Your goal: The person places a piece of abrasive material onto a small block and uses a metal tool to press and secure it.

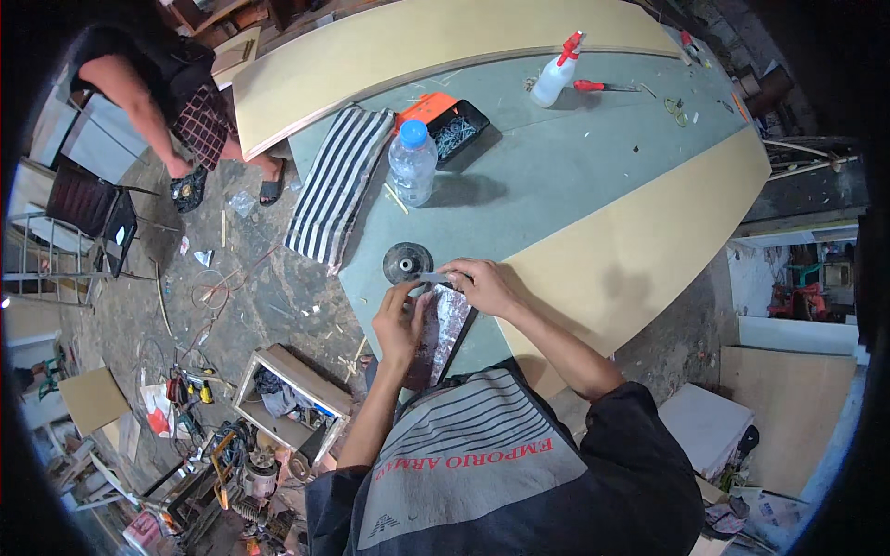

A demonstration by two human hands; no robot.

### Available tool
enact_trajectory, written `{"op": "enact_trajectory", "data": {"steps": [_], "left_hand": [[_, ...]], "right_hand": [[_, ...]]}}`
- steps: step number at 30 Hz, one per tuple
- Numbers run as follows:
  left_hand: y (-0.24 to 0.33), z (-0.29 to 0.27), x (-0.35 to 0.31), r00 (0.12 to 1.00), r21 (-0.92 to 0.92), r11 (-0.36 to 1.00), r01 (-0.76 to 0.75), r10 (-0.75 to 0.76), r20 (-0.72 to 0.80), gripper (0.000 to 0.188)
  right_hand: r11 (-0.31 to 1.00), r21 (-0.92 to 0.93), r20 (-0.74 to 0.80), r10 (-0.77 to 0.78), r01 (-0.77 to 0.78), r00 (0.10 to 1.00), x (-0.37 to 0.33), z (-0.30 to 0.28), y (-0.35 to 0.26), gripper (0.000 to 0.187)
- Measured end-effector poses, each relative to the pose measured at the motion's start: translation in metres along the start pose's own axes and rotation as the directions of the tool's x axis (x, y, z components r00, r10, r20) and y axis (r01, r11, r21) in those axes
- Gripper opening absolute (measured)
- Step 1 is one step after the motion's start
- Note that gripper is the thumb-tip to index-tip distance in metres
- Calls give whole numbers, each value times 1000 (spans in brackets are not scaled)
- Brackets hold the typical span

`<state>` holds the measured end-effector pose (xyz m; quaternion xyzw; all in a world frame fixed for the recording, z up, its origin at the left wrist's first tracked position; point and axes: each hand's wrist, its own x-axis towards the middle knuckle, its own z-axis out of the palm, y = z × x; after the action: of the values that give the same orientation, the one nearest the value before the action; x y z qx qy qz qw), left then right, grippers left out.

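Note:
Between my two hands is a thin, flat grey strip [433, 277], held level above the near edge of the table. My left hand [398, 322] pinches its left end, and the fingers of my right hand [476, 284] close on its right end. Just beyond the strip, a black round disc with a raised centre [406, 263] lies on the grey-green tabletop. Below my hands, close to my body, is a shiny mottled pinkish-silver sheet with a dark edge [448, 324]; my left hand partly hides it.
A capped clear bottle [413, 171], striped cloth [338, 181], screw box [456, 132], spray bottle [556, 74], screwdriver [603, 86] and cream boards [640, 259] are on the table [547, 176]. Another person [139, 93] is at far left. Tools and a wooden crate [289, 398] clutter the floor.

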<state>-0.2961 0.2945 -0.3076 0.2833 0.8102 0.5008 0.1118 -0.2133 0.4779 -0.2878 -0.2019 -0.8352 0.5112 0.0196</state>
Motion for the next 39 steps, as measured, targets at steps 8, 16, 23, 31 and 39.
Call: {"op": "enact_trajectory", "data": {"steps": [8, 16, 23, 31, 39], "left_hand": [[-6, 6, 15, 992, 146, 984, -104, 94, 79, 18], [-9, 7, 20, 984, 257, 957, -133, 97, 148, 19], [-1, 8, 19, 972, 293, 934, -202, 156, 173, 29], [-7, 8, 27, 960, 233, 958, -166, 104, 259, 25], [-16, 4, 47, 963, 191, 976, -107, 54, 264, 14]], "right_hand": [[999, 54, 13, 4, -5, 1000, 8, 6, 12, 21], [1000, 1, 14, -10, 10, 1000, 14, 12, 20, 21], [999, -34, -153, -46, 41, 987, 4, 1, 14, 20], [997, 68, -170, 54, -43, 984, -16, -14, 10, 22], [992, 120, -147, 65, -47, 987, -11, 2, 22, 22]]}}
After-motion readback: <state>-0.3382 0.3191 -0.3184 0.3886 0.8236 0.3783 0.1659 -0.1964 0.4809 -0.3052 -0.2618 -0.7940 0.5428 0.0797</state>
